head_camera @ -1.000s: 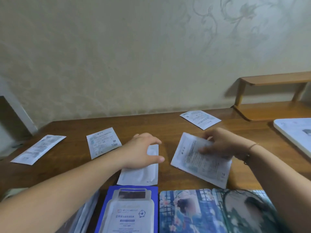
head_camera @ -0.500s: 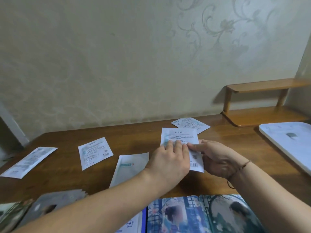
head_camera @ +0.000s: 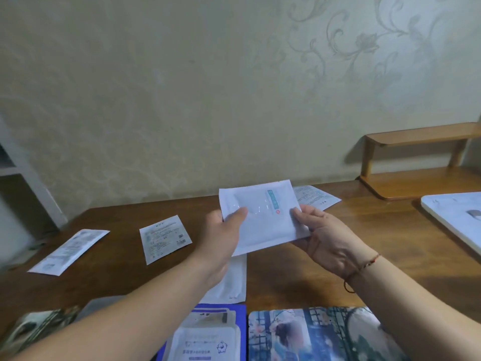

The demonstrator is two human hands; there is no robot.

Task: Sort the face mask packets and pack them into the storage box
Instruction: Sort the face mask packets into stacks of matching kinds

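A brown wooden table [head_camera: 299, 277] is sitting against a pale patterned wall, and you're working over it. From your head camera, you're holding a white face mask packet [head_camera: 263, 220] up above the table, left hand [head_camera: 223, 230] pinching its left edge with the thumb on top, right hand [head_camera: 320, 235] gripping its right edge. Another white packet [head_camera: 231, 280] is lying flat under your left wrist. Printed packets are lying at far left [head_camera: 69, 251], left of centre [head_camera: 164, 238] and behind the held one [head_camera: 316, 198]. A blue packet [head_camera: 208, 334] and an illustrated packet [head_camera: 312, 334] are sitting nearest you.
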